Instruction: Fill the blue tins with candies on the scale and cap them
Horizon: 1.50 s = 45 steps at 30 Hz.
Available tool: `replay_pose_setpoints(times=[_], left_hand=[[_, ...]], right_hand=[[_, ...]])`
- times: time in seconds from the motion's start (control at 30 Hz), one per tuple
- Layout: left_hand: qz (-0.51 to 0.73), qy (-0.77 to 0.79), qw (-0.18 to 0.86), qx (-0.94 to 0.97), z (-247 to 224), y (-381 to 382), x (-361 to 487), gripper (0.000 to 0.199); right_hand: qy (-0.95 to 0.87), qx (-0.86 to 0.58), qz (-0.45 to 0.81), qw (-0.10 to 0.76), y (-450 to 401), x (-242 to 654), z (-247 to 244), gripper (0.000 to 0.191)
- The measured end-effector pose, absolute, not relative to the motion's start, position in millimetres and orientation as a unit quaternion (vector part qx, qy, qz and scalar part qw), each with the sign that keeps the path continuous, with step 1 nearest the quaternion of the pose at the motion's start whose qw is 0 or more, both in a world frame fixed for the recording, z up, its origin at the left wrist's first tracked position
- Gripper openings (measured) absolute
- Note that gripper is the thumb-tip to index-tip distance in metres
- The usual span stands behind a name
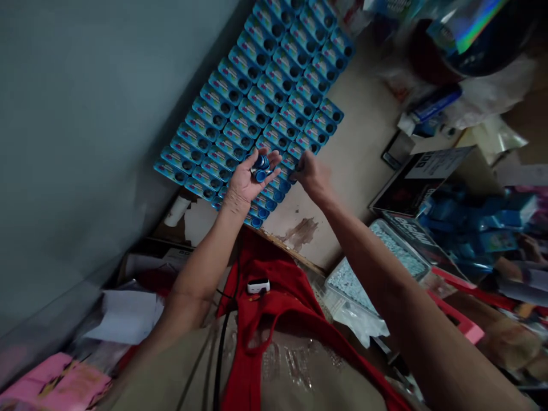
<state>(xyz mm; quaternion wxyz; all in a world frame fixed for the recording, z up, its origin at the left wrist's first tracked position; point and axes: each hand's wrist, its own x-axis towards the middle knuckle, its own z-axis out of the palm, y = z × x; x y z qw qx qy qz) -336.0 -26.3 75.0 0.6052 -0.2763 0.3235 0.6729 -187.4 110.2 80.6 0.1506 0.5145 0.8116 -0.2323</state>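
My left hand (242, 184) is turned palm up and cupped, holding several small round blue caps (260, 174). Just to the right, my right hand (314, 178) has its fingers bent in a pinch over the edge of the rows of blue packs (244, 124). Whatever those fingertips grip is hidden. Each pack carries a printed label, and most show a dark round hole at one end. Packs at the near end of the rows have a blue round piece (256, 221) where others show the hole. Both hands partly cover the packs beneath.
The packs lie on a worn pale tabletop (342, 154) beside a grey wall (85, 114). To the right are a clear tub of pale blue granules (396, 245), an open black carton (422, 180) and a phone (398, 149). Blurred blue items (475, 222) fill the far right.
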Motion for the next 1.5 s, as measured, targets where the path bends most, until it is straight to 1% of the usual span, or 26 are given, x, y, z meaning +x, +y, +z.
replay_pose_setpoints(times=[0.07, 0.13, 0.2, 0.27, 0.37, 0.5, 0.6, 0.63, 0.7, 0.8, 0.93, 1.03, 1.17, 1.23, 1.3, 1.4, 1.5], left_hand=[[0.677, 0.331, 0.591, -0.288, 78.3, -24.0, -332.5, 0.034], [0.680, 0.336, 0.579, -0.300, 80.3, -21.5, -328.5, 0.033], [0.680, 0.339, 0.571, -0.311, 80.5, -18.8, -323.9, 0.030], [0.679, 0.339, 0.568, -0.318, 79.8, -16.1, -318.7, 0.029], [0.684, 0.332, 0.565, -0.320, 78.5, -13.1, -311.2, 0.031], [0.692, 0.326, 0.560, -0.317, 77.4, -11.3, -307.3, 0.035], [0.694, 0.331, 0.558, -0.313, 77.6, -9.4, -311.0, 0.036], [0.695, 0.332, 0.557, -0.311, 78.1, -8.3, -313.0, 0.036], [0.697, 0.331, 0.558, -0.305, 79.8, -5.1, -316.9, 0.034], [0.703, 0.325, 0.560, -0.295, 84.4, 1.1, -320.9, 0.030], [0.710, 0.301, 0.562, -0.298, 85.5, 6.1, -323.8, 0.030], [0.713, 0.289, 0.557, -0.311, 75.3, 4.0, -326.8, 0.030], [0.733, 0.276, 0.544, -0.301, 61.8, -1.4, -329.0, 0.032], [0.736, 0.276, 0.543, -0.295, 63.0, -2.6, -328.6, 0.036], [0.730, 0.288, 0.548, -0.289, 68.7, -2.9, -327.7, 0.042], [0.717, 0.314, 0.556, -0.280, 77.8, -3.2, -325.3, 0.047], [0.719, 0.322, 0.552, -0.274, 82.6, -3.7, -321.2, 0.045]], right_hand=[[0.821, 0.503, -0.247, 0.104, 93.8, -188.3, 89.1, 0.017], [0.834, 0.475, -0.280, 0.030, 71.6, -191.1, 93.8, 0.003], [0.841, 0.435, -0.321, -0.020, 50.2, -196.0, 93.1, 0.009], [0.838, 0.418, -0.349, -0.026, 34.3, -201.3, 88.3, 0.014], [0.823, 0.436, -0.363, -0.024, 22.7, -204.2, 81.2, 0.017], [0.801, 0.453, -0.386, -0.060, 27.1, -191.4, 83.4, 0.027], [0.775, 0.503, -0.373, -0.087, 49.1, -173.8, 86.9, 0.021], [0.767, 0.525, -0.360, -0.083, 59.7, -168.8, 86.7, 0.019], [0.770, 0.548, -0.325, -0.040, 82.3, -163.0, 83.3, 0.017], [0.796, 0.533, -0.285, 0.033, 110.0, -166.6, 73.6, 0.013], [0.807, 0.529, -0.249, 0.078, 128.7, -180.7, 59.7, 0.010], [0.810, 0.526, -0.228, 0.127, 137.0, -185.7, 50.2, 0.016], [0.824, 0.503, -0.229, 0.123, 143.3, -183.5, 40.7, 0.020], [0.829, 0.497, -0.232, 0.113, 145.4, -183.5, 37.8, 0.021], [0.827, 0.497, -0.232, 0.121, 149.2, -187.3, 35.3, 0.023], [0.819, 0.503, -0.236, 0.145, 158.0, -197.3, 32.6, 0.014], [0.809, 0.512, -0.263, 0.122, 162.5, -202.8, 35.8, 0.016]])
